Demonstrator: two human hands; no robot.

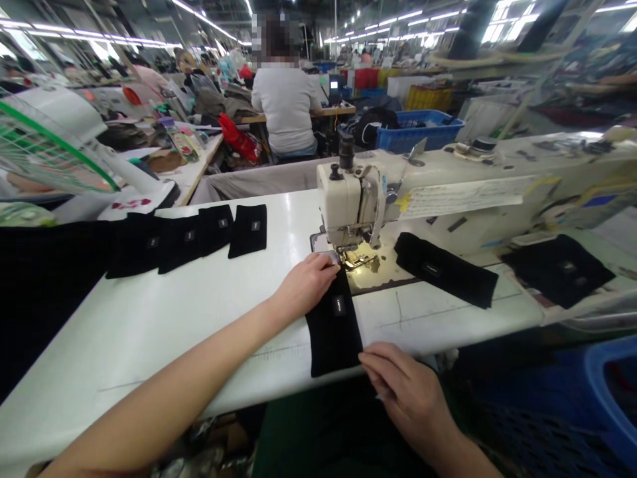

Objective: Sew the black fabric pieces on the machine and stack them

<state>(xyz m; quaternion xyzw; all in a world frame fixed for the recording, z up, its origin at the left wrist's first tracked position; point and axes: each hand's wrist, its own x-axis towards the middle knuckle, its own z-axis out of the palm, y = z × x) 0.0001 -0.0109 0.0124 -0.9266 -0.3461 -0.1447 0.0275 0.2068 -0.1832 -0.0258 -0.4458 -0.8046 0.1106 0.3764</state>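
Note:
A black fabric piece [334, 328] with a small label lies on the white table [199, 312], its far end at the presser foot [354, 259] of a cream sewing machine [348, 202]. My left hand [306, 285] rests on the piece's far left corner, fingers pressed together near the foot. My right hand [405, 392] pinches the piece's near right corner at the table edge.
A row of black labelled pieces [199, 236] lies at the left. More black pieces [445, 269] sit right of the needle, and another [557, 269] lies further right. A green fan guard [44, 146] stands far left. A seated person [286, 109] works behind. Blue bins [572, 405] stand at lower right.

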